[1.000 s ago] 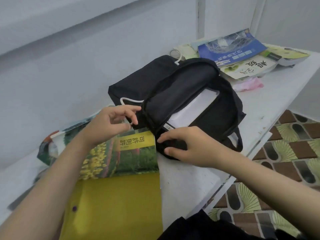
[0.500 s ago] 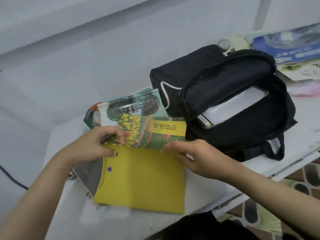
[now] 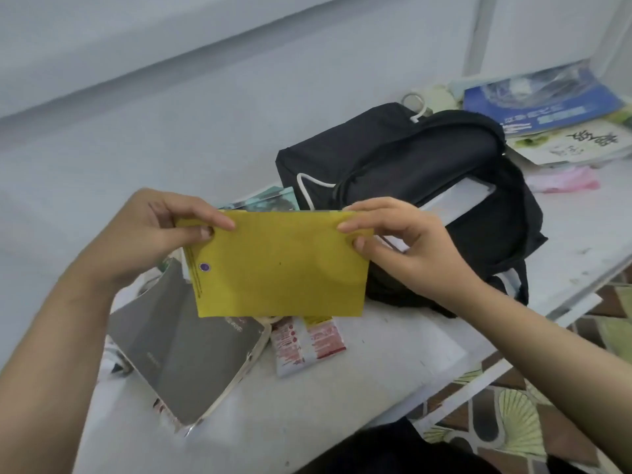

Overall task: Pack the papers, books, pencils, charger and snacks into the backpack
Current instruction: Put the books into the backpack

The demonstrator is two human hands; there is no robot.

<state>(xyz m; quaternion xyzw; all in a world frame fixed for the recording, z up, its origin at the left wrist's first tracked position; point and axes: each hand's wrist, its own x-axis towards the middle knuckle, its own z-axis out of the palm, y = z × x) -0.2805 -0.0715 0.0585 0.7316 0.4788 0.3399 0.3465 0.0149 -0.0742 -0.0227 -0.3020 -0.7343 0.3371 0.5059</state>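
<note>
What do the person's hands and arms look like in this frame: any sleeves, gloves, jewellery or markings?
Both the left hand and the right hand are bare, with no gloves. No rings, watch or wristband show. Both forearms are uncovered as far as the picture's edges, so no sleeve is visible. The fingernails look short and unpainted. No tattoos or other markings can be seen. Dark clothing shows at the bottom edge.

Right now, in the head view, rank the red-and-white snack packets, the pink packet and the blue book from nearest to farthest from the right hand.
1. Red-and-white snack packets: on the table just below and left of the right hand.
2. Pink packet: past the backpack, far right.
3. Blue book: top of the far pile, by the wall.
</note>
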